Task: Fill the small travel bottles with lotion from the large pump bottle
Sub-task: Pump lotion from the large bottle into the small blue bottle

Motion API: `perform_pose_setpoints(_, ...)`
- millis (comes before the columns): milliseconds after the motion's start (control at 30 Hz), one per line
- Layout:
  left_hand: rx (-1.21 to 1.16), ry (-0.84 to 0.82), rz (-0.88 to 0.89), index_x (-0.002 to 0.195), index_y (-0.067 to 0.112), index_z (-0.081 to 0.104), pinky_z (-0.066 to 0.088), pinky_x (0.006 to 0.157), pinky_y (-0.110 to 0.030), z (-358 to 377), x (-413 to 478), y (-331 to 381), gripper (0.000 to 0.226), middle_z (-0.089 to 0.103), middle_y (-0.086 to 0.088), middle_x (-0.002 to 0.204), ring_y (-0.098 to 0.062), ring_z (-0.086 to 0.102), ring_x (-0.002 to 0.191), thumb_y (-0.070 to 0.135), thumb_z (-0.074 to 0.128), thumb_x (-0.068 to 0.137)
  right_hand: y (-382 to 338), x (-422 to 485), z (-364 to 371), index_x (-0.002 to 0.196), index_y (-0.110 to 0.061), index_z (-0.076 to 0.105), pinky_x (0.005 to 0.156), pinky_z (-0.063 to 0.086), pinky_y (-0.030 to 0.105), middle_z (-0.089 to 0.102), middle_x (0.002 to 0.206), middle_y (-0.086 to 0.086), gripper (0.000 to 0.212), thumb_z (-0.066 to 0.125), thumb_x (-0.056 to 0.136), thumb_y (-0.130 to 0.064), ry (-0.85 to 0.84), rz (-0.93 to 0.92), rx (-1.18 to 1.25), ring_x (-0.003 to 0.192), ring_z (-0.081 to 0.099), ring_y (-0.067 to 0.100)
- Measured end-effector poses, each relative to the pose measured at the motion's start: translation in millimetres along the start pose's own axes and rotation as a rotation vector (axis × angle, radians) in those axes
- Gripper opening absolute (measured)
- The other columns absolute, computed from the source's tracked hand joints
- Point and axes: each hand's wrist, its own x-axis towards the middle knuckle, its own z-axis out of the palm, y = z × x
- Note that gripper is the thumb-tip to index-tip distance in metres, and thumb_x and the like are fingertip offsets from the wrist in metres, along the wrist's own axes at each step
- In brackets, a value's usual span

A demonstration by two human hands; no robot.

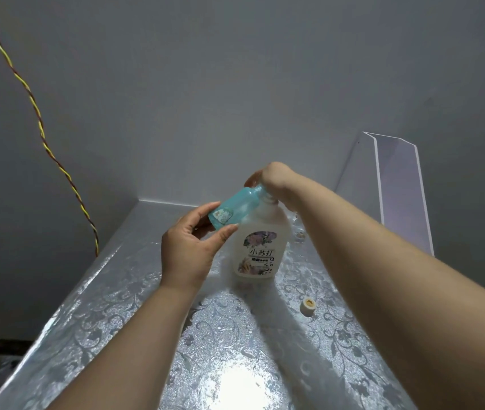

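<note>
Both arms outstretched, left hand (188, 250) tilting teal bottle (232, 210), right hand (267, 177) atop pump bottle (260, 247)

Looks forward and down from head height, close over the silver floral tabletop (111, 306), both forearms reaching in from the lower edge toward mid-frame, grey wall (205, 84) filling the upper half, wide-angle bend at the edges.

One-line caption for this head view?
Left hand tilts small teal travel bottle to white pump bottle as right hand covers pump; cream cap on table.
</note>
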Motion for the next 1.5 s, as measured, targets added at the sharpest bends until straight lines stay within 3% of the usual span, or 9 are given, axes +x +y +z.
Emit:
perform_pose_setpoints(233, -0.023, -0.003, 0.021, 0.098, 0.038, 0.069, 0.057, 0.085, -0.03, 2, 0, 3, 0.043, 0.074, 0.005, 0.098, -0.011, 0.072, 0.093, 0.031, 0.082, 0.057, -7, 3, -10, 0.118, 0.001, 0.064, 0.102, 0.045, 0.045, 0.059, 0.128, 0.02, 0.031, 0.05, 0.092, -0.01, 0.012, -0.006, -0.057, 0.122, 0.054, 0.035)
perform_pose_setpoints(367, -0.024, -0.005, 0.023, 0.098, 0.037, 0.069, 0.057, 0.084, -0.027, 2, 0, 0, 0.043, 0.074, 0.006, 0.097, -0.01, 0.072, 0.092, 0.031, 0.082, 0.058, -6, -1, -6, 0.115, 0.0, 0.067, 0.078, 0.042, 0.028, 0.058, 0.101, 0.015, 0.033, 0.043, 0.093, 0.001, -0.013, 0.002, 0.015, 0.089, 0.053, 0.026)
perform_pose_setpoints(533, -0.011, -0.002, 0.022, 0.098, 0.036, 0.069, 0.057, 0.084, -0.027, 2, 0, -1, 0.043, 0.074, 0.006, 0.097, -0.009, 0.072, 0.091, 0.03, 0.082, 0.057, -5, 2, -2, 0.126, 0.001, 0.059, 0.084, 0.046, 0.033, 0.056, 0.132, 0.02, 0.033, 0.049, 0.095, -0.007, 0.001, 0.038, 0.056, 0.123, 0.053, 0.035)
perform_pose_setpoints(633, -0.017, -0.002, 0.028, 0.099, 0.036, 0.069, 0.056, 0.084, -0.027, 1, 1, -2, 0.044, 0.074, 0.006, 0.097, -0.01, 0.072, 0.092, 0.031, 0.082, 0.057, -4, 2, -2, 0.126, 0.001, 0.059, 0.099, 0.046, 0.038, 0.056, 0.133, 0.021, 0.034, 0.051, 0.094, -0.01, -0.005, 0.044, 0.037, 0.126, 0.051, 0.035)
perform_pose_setpoints(967, -0.043, -0.009, 0.046, 0.099, 0.036, 0.069, 0.056, 0.085, -0.027, 3, 1, -1, 0.045, 0.074, 0.005, 0.097, -0.011, 0.071, 0.091, 0.035, 0.082, 0.057, -13, -3, -11, 0.121, 0.0, 0.063, 0.106, 0.042, 0.043, 0.057, 0.131, 0.018, 0.034, 0.046, 0.093, -0.007, -0.019, -0.001, -0.035, 0.124, 0.052, 0.035)
perform_pose_setpoints(1100, -0.047, -0.012, 0.028, 0.101, 0.032, 0.07, 0.056, 0.085, -0.028, 3, 2, -3, 0.045, 0.074, 0.001, 0.098, -0.012, 0.072, 0.091, 0.031, 0.083, 0.058, -8, -2, -4, 0.135, -0.007, 0.053, 0.098, 0.042, 0.029, 0.052, 0.139, 0.012, 0.048, 0.029, 0.096, 0.006, -0.025, 0.026, -0.008, 0.125, 0.052, 0.029)
perform_pose_setpoints(1233, -0.037, -0.008, 0.018, 0.098, 0.036, 0.07, 0.056, 0.084, -0.029, 1, 4, -6, 0.043, 0.075, 0.003, 0.096, -0.014, 0.072, 0.092, 0.032, 0.083, 0.057, -6, 0, 0, 0.137, -0.009, 0.051, 0.084, 0.046, 0.033, 0.052, 0.138, 0.014, 0.053, 0.024, 0.095, 0.009, -0.013, 0.035, -0.002, 0.124, 0.053, 0.035)
perform_pose_setpoints(1400, -0.028, -0.025, 0.032, 0.096, 0.038, 0.071, 0.056, 0.083, -0.029, 1, 3, -5, 0.041, 0.075, 0.006, 0.094, -0.013, 0.072, 0.091, 0.034, 0.083, 0.057, -7, -5, -3, 0.138, -0.004, 0.048, 0.107, 0.037, 0.033, 0.048, 0.143, 0.013, 0.045, 0.039, 0.095, 0.002, -0.028, 0.072, 0.043, 0.132, 0.046, 0.029)
perform_pose_setpoints(1500, -0.027, -0.038, 0.056, 0.094, 0.043, 0.072, 0.055, 0.084, -0.029, 2, 3, -4, 0.04, 0.075, 0.006, 0.096, -0.013, 0.072, 0.092, 0.043, 0.083, 0.056, -4, -1, -10, 0.128, -0.001, 0.057, 0.109, 0.038, 0.047, 0.053, 0.136, 0.019, 0.037, 0.049, 0.094, -0.014, -0.002, 0.03, 0.042, 0.128, 0.049, 0.034)
